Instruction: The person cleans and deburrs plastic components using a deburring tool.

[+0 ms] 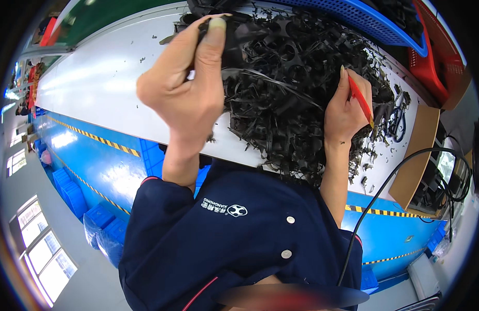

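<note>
My left hand [187, 88] is raised over the white table [104, 78], thumb and fingers pinched on a black molded piece [232, 49]. Blur and the dark background hide that piece's full shape. Over the right side of a heap of thin black scraps [286, 103], my right hand [349, 109] is closed around a slim red-handled tool [360, 98] with a yellowish end. The working tip is hidden, so its kind cannot be told. Scraps spread around and below both hands.
Scissors [397, 124] with dark handles lie at the table's right. Beyond stand a blue basket [379, 26] and a red crate [436, 67]. A cardboard box [414, 155] holds black parts at the right edge. A black cable [377, 199] runs down beside my right arm.
</note>
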Tool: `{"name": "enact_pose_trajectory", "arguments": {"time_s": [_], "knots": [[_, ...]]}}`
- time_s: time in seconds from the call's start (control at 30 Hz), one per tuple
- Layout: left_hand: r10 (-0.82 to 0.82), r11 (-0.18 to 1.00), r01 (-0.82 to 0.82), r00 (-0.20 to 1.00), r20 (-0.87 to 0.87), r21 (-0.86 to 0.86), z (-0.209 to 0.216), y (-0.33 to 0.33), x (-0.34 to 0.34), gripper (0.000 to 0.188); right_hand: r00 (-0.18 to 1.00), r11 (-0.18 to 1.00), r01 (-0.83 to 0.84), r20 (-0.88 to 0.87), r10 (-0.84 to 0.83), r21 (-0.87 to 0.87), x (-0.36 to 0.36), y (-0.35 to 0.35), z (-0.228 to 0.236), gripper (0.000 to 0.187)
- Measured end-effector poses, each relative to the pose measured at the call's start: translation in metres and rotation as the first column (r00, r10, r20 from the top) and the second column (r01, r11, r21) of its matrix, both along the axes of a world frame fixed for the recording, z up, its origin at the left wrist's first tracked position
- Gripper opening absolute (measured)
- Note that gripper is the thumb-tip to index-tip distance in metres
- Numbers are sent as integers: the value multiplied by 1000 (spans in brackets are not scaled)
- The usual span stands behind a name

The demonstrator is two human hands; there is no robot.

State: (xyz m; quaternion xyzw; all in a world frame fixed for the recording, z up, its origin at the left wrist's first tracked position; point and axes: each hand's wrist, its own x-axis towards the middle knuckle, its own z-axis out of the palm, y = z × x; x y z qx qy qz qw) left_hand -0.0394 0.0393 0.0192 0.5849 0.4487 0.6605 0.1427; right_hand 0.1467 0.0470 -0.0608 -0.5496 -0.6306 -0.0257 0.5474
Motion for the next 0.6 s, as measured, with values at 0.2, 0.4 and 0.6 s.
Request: {"name": "enact_pose_trajectory", "arguments": {"time_s": [0.2,0.4,0.6], "knots": [[-275,782,41,918,-285,-622,23,-7,-52,13,1000,1000,3,7,-4,17,1,1,-6,7],[-113,811,-66,957,-267,-581,49,-40,-154,29,1000,999,-16,-5,16,30,6,2,-10,8],[-214,715,415,896,388,-563,11,-37,-110,33,997,998,-37,72,33,45,0,1,11,7]]}}
